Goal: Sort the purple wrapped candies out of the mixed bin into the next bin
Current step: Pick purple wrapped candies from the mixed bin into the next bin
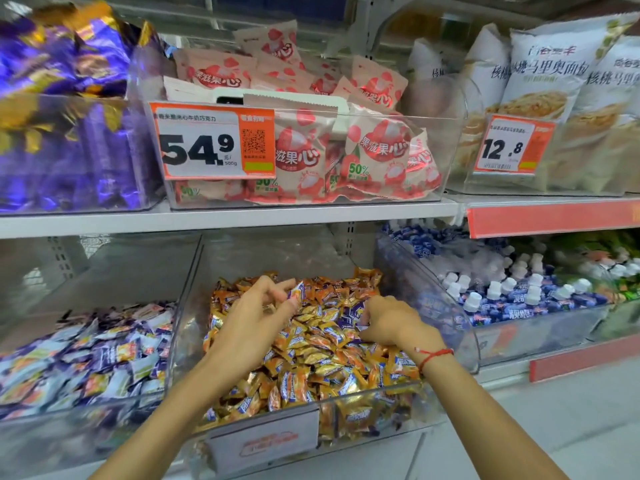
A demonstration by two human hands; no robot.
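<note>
Both your hands are over the mixed bin (pixel 263 415), a clear tub on the lower shelf heaped with orange and gold wrapped candies and a few purple ones. Your left hand (pixel 258 317) is raised above the heap, its thumb and fingertips pinching one purple wrapped candy (pixel 298 290). You likely hold it high and by one end so it clears the pile on the way across. The candy stands roughly upright, its long axis running up and down, the free end pointing up and away from you.

Your right hand (pixel 389 320) is knuckles up, fingers curled down into the heap where more purple wrappers (pixel 356 311) lie. It seems to be picking at one, though the fingertips are hidden, so I cannot tell if it grips anything.

The next bin (pixel 173 358), just left and sharing a clear wall, already holds pale and purple candies.
</note>
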